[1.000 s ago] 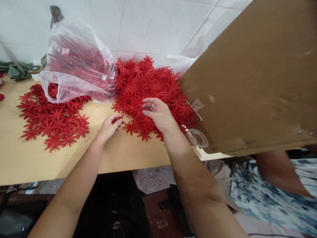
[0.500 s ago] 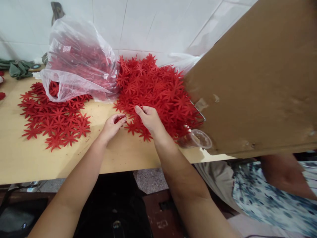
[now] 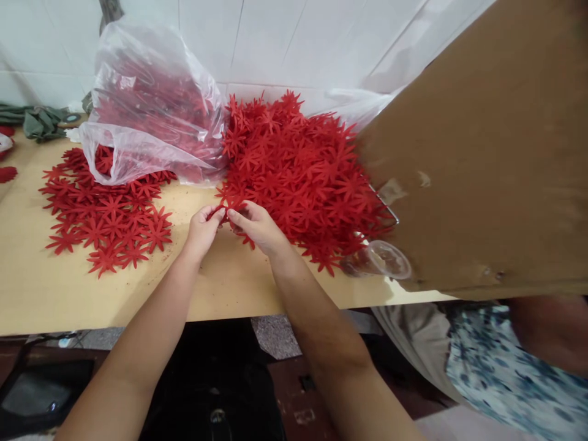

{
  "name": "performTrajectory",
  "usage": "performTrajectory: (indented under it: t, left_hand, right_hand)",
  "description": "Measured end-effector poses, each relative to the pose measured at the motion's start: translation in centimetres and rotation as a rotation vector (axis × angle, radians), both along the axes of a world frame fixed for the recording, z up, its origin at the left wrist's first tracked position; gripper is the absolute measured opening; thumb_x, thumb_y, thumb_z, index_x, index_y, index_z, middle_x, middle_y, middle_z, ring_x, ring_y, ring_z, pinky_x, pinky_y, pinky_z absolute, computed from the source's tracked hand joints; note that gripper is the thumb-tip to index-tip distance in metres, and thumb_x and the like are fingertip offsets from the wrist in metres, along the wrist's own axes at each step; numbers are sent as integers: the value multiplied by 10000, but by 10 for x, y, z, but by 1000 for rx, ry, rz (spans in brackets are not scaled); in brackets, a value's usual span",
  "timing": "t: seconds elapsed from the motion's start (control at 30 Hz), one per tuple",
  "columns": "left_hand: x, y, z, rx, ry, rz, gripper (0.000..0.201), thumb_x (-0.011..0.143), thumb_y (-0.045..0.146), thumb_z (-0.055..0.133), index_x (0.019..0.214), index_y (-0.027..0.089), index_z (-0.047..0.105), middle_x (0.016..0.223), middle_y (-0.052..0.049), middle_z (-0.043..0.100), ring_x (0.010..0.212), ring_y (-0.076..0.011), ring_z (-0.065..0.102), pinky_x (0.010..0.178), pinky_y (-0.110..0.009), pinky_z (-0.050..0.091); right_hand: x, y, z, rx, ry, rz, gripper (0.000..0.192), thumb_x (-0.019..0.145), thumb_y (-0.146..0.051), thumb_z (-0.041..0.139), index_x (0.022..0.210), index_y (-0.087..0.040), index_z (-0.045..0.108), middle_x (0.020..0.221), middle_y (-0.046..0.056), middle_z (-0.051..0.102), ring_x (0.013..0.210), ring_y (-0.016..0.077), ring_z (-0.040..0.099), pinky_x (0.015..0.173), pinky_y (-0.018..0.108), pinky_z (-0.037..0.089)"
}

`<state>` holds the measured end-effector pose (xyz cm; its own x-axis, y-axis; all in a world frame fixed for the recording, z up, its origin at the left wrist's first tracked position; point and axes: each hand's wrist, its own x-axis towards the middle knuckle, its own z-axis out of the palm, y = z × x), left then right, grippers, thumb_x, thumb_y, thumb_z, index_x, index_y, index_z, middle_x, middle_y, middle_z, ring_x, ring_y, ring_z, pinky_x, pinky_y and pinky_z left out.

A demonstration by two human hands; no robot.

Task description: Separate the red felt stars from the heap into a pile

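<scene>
Between my hands is a red flower-shaped cutout [image 3: 233,203] with thin petals, held just above the table at the near edge of a large pile. My left hand [image 3: 203,231] pinches its left side, thumb on top. From the right, my right hand [image 3: 258,225] grips it with thumb and fingers. Most of the cutout's underside is hidden by my fingers. Behind and to the right rises the big heap of red flower cutouts [image 3: 294,165]. A flatter pile of similar cutouts [image 3: 110,226] lies to the left.
A clear plastic bag [image 3: 156,104] filled with red cutouts stands against the tiled wall. On the right are a clear plastic cup [image 3: 383,260] lying on its side and a large brown board [image 3: 487,153]. Beyond the board sits another person in patterned clothing [image 3: 496,361]. Green fabric [image 3: 43,122] lies far left.
My right hand has moved left from the heap to meet my left hand. Both now hold a red flower cutout between them. The view has shifted slightly.
</scene>
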<state>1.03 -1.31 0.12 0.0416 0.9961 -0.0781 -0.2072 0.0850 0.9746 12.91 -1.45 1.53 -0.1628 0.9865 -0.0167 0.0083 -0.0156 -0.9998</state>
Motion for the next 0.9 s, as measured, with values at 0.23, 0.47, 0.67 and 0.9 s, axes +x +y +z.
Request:
performTrajectory:
  t: [0.23,0.47,0.67,0.9]
  left_hand:
    - [1,0,-1,21,52,-6,141,736,290,533,692,157,549,543,49,464,469,-42,368,473,-188,292]
    - [1,5,-2,37,54,10,216,724,393,559,731,180,594,581,32,508,493,-55,420,480,-197,319]
    - [7,-1,3,93,62,-140,226,642,353,657,762,171,596,657,35,553,590,-51,477,587,-191,378]
    - [7,1,-3,60,9,-61,198,670,353,630,691,166,569,611,42,541,563,-46,478,571,-183,391]
  right_hand:
    - [5,8,-16,73,72,-113,306,588,-430,657,708,-192,506,594,-52,494,524,63,439,527,221,392]
    - [10,-2,-11,171,1,-255,237,686,-394,584,667,-184,475,624,-33,492,572,73,443,574,228,384]
    - [9,-7,-8,258,-139,-273,346,750,-456,504,575,-196,357,539,-54,331,528,68,337,521,222,307]
    - [2,-7,-13,259,-54,-202,377,747,-528,464,595,-196,368,566,-51,328,541,70,320,528,226,302]
